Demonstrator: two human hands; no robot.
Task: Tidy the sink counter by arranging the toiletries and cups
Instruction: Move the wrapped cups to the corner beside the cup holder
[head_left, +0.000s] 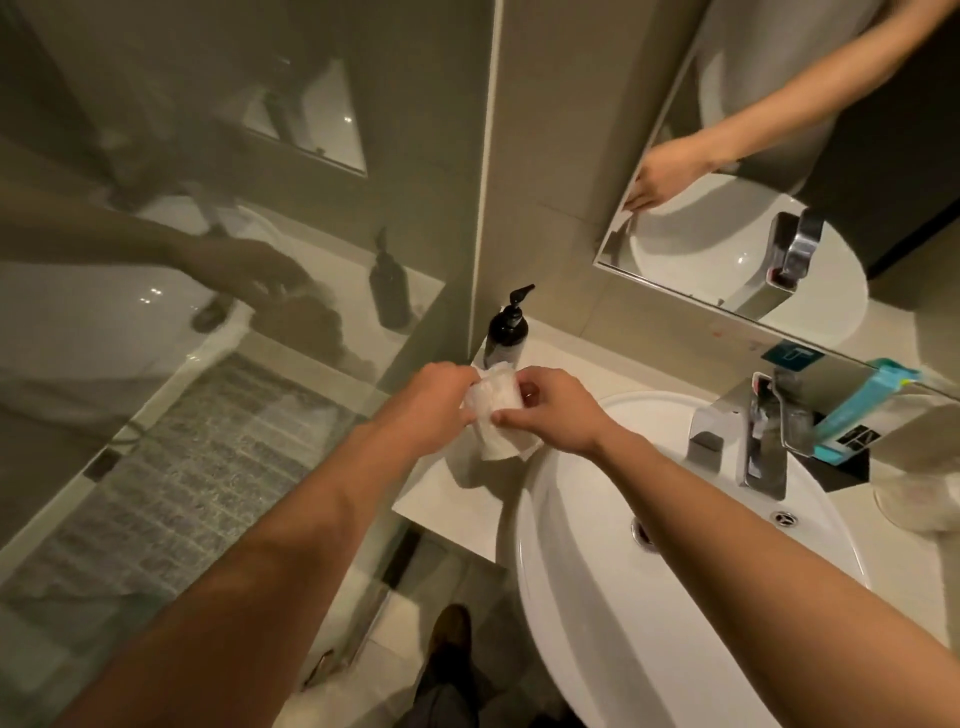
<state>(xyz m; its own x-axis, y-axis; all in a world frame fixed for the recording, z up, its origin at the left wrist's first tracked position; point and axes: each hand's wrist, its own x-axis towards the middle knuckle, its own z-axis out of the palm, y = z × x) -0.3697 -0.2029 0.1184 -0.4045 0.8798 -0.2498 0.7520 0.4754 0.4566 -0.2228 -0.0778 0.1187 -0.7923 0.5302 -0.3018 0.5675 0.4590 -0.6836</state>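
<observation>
Both hands meet over the left part of the counter (452, 499), just left of the white basin (597, 571). My left hand (431, 410) and my right hand (550, 415) both grip a crumpled white wrapped item (493, 410), which looks like thin plastic or paper; its lower end hangs below the fingers. Directly behind the hands, a black pump bottle (506, 332) stands upright in the counter's back left corner. A teal and white packet (862, 410) leans against the mirror to the right of the tap. A clear cup (919, 493) stands at the far right edge.
A chrome tap (748, 447) rises at the back of the basin. A mirror (779, 156) hangs above it. A glass shower screen (208, 364) closes off the left side. A black tray (841, 467) lies under the teal packet. My shoe (449, 639) shows on the floor below.
</observation>
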